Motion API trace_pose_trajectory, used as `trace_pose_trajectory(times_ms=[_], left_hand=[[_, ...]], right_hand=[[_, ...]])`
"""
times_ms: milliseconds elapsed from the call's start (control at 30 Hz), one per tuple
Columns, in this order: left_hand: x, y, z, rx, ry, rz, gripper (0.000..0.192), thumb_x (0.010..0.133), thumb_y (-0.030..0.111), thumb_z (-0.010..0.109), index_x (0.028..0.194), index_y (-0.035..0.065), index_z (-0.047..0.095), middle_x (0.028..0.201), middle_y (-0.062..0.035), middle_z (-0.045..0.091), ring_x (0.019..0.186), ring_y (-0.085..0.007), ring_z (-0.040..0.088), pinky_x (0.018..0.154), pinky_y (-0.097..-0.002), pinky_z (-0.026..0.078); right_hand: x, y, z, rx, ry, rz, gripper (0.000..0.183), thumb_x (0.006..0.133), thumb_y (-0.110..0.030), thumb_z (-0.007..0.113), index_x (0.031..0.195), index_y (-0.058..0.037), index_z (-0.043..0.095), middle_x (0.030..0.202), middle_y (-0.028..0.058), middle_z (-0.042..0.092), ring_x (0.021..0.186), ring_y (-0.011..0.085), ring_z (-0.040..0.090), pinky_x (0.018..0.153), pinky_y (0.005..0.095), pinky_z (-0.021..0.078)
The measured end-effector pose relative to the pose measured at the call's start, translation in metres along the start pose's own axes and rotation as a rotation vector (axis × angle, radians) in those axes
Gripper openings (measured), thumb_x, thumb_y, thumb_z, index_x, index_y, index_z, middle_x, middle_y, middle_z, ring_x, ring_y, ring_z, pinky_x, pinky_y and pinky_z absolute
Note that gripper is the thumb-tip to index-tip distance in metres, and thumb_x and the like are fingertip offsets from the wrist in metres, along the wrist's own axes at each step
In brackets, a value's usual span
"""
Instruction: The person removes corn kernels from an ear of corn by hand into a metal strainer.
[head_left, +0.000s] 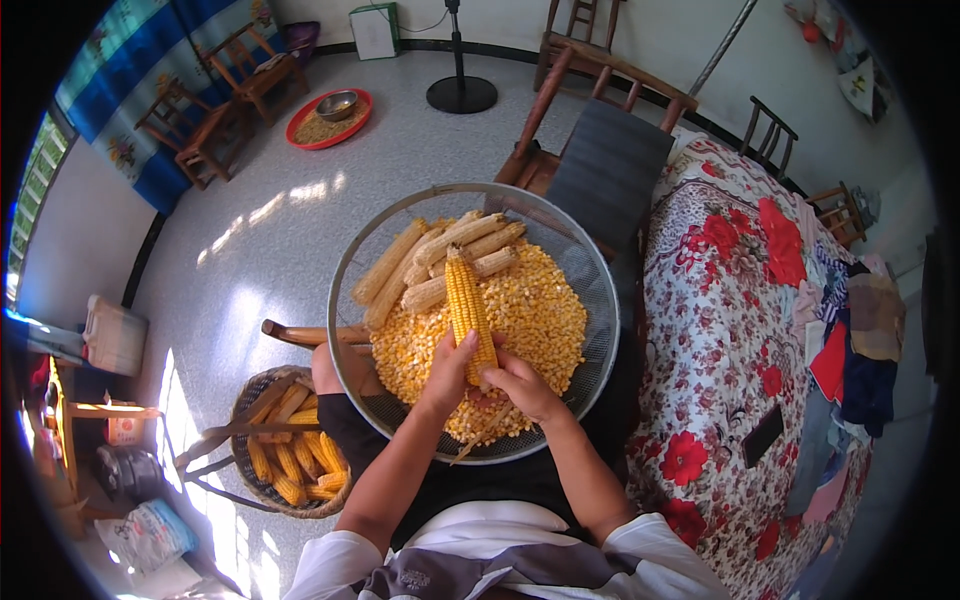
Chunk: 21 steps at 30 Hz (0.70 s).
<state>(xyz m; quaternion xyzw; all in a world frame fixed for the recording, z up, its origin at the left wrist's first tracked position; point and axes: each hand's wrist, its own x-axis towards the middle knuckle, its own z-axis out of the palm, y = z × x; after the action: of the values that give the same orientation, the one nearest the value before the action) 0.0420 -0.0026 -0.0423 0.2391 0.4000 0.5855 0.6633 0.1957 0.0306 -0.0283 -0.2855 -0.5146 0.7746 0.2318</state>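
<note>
My left hand (450, 369) is closed around the lower left side of an ear of yellow corn (465, 304). The fingers of my right hand (525, 384) grip the same ear near its lower end, on the right. Under both hands, a round wire-mesh sieve (339, 279) with a metal rim rests over my lap. Loose corn kernels (536, 319) cover much of its mesh. Several bare corncobs (394, 262) are piled in the sieve's far left part. Some pale husk strands lie by its near rim.
A woven basket (247, 480) of corn ears stands on the floor at my left. To the right is a bed with a floral cover (697, 360); a wooden chair (536, 169) stands beyond the sieve. Farther off are a red tray (362, 129) and a black stand base (461, 95).
</note>
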Motion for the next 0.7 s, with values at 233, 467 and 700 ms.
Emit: trace_pose_trajectory(times_ms=[233,467,700], left_hand=[[0.000,0.002,0.003,-0.073,-0.047,0.031,0.047,0.096,0.042,0.056,0.116,-0.0003,0.051,0.104,-0.0124,0.063,0.085,-0.0187,0.063,0.070,-0.0332,0.055],[0.002,-0.002,0.004,-0.076,-0.003,0.055,0.057,0.095,0.049,0.054,0.114,-0.0047,0.057,0.102,-0.0143,0.064,0.086,-0.0210,0.064,0.073,-0.0338,0.055],[0.003,-0.002,-0.002,-0.002,-0.028,0.034,0.055,0.094,0.047,0.057,0.112,-0.0045,0.057,0.100,-0.0156,0.064,0.085,-0.0221,0.065,0.072,-0.0343,0.056]], right_hand=[[-0.005,-0.002,0.004,0.180,0.049,0.032,0.045,0.103,-0.030,0.045,0.135,0.0003,0.045,0.114,0.0069,0.057,0.100,0.0109,0.060,0.066,0.0222,0.0588],[-0.001,0.013,-0.004,0.143,0.033,0.045,0.040,0.102,-0.026,0.049,0.134,-0.0012,0.047,0.115,0.0097,0.059,0.089,0.0164,0.067,0.070,0.0295,0.0615],[-0.006,-0.004,0.004,0.160,0.049,0.034,0.045,0.101,-0.029,0.051,0.133,0.0019,0.047,0.114,0.0068,0.059,0.099,0.0113,0.059,0.079,0.0241,0.0547]])
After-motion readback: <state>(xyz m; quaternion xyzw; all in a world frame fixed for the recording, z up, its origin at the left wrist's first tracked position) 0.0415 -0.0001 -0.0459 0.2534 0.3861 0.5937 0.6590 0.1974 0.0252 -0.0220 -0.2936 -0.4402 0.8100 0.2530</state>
